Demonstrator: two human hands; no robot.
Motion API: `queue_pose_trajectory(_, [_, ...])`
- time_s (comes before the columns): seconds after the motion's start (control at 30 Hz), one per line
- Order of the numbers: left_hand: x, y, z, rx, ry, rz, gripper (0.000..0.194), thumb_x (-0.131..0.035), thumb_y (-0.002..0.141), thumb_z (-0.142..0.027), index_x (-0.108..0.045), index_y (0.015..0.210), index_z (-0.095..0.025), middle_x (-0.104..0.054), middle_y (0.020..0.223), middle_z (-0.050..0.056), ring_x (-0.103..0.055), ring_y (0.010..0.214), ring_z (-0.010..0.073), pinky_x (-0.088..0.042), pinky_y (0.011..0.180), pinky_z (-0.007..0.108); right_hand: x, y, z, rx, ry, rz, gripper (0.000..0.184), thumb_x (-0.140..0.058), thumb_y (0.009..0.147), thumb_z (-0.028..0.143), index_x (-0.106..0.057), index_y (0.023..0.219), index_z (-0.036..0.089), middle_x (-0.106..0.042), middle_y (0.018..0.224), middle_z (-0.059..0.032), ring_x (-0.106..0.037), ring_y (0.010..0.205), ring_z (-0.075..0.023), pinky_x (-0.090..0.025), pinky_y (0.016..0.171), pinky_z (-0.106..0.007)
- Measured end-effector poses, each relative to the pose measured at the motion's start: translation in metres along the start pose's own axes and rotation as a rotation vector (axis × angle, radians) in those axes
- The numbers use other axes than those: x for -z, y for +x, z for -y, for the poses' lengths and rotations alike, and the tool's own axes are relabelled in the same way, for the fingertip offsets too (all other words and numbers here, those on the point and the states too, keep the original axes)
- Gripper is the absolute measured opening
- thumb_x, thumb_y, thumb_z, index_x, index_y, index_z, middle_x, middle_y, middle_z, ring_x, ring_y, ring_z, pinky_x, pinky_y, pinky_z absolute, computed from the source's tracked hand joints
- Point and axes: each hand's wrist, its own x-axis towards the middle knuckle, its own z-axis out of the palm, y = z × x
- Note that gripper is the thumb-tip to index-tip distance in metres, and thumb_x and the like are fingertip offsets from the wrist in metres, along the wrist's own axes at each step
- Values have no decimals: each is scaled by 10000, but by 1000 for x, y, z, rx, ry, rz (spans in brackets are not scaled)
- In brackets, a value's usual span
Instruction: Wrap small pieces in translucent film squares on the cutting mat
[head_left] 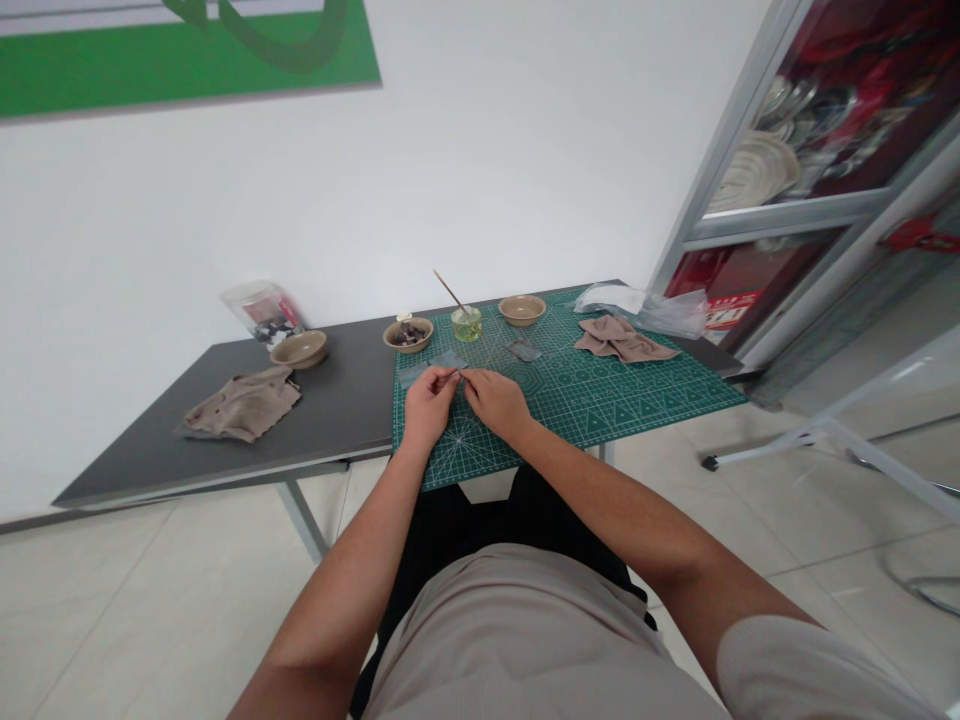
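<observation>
Both hands meet over the near left part of a green cutting mat (pixel 600 390). My left hand (pixel 427 402) and my right hand (pixel 493 398) have their fingers pinched together around something small that I cannot make out. Just beyond the fingertips lie thin grey-blue pieces (pixel 431 367) on the mat. A small glass of yellow-green liquid (pixel 466 323) with a wooden stick in it stands behind them. Beside the glass is a tan bowl of dark bits (pixel 409 334).
A grey table (pixel 330 400) carries the mat, an empty tan bowl (pixel 522 309), another tan bowl (pixel 299 349), a tipped clear jar (pixel 259 308), two beige cloths (pixel 241 405) (pixel 622 340), a clear plastic bag (pixel 667 312). A glass-door cabinet (pixel 810 170) stands right.
</observation>
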Motion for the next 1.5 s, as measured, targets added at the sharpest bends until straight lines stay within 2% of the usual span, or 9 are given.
queue_pose_trajectory(0.23, [0,-2,-3,-29,58,-3,170,-626,831,-344,-691,899,-203,-670,794,3,-578,701,142,-462,695,263,-2,-2,-1,-30,-64,21,341,-367,990,226,-611,1226,194,-703,1120,-101,-647,997,-204,-472,808,-283])
queue_pose_trajectory(0.5, [-1,-4,-2,-62,131,-40,160,-609,848,-326,-694,901,-201,-686,837,14,-582,729,149,-451,715,270,1,-3,0,15,-66,11,335,-371,982,207,-625,1198,175,-697,1137,-103,-636,1008,-219,-470,811,-307])
queue_pose_trajectory(0.83, [1,-3,-5,-57,93,0,161,-617,837,-329,-710,909,-220,-684,800,4,-577,704,154,-454,691,274,-1,-2,0,13,-52,1,303,-378,993,238,-631,1144,168,-697,1088,-102,-627,990,-212,-461,824,-305])
queue_pose_trajectory(1.07, [0,-4,-6,-92,119,-13,160,-620,831,-318,-714,904,-211,-687,821,14,-587,730,157,-460,722,277,-1,-3,0,10,-55,8,290,-388,990,240,-651,1080,156,-711,1027,-102,-635,964,-210,-456,816,-305])
queue_pose_trajectory(1.23, [2,-3,-4,-52,108,-17,160,-642,813,-327,-718,888,-209,-680,771,7,-580,699,157,-452,691,273,-1,-4,-2,29,-60,-20,311,-382,993,254,-675,1031,157,-722,969,-100,-643,919,-210,-449,792,-307])
queue_pose_trajectory(1.5, [1,-5,-5,-57,93,5,145,-643,813,-313,-718,884,-211,-689,800,10,-590,714,159,-455,707,277,-1,-3,-2,31,-73,-1,299,-390,984,221,-673,1047,149,-720,993,-108,-639,929,-210,-451,811,-308])
